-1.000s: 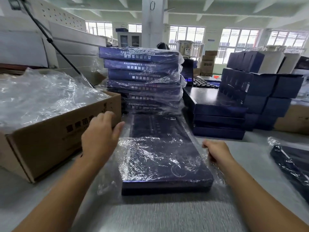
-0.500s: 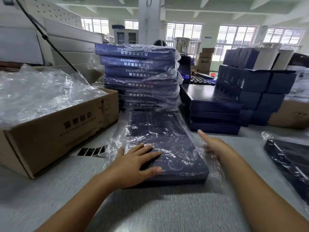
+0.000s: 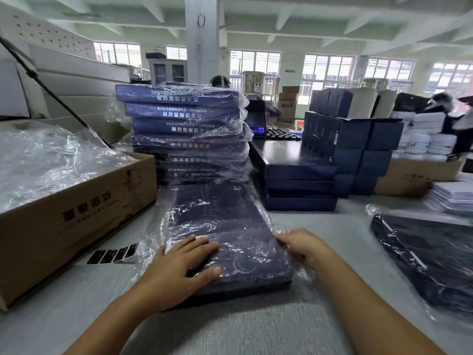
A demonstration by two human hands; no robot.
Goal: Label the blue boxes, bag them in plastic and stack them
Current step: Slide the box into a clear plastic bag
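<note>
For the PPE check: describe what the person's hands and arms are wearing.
The left hand and the right hand are bare: no gloves, rings, watch or wristband show. No sleeve covers either forearm within the frame, and no cables or markings are visible on them. The picture is slightly blurred, so very small details could be missed.
</note>
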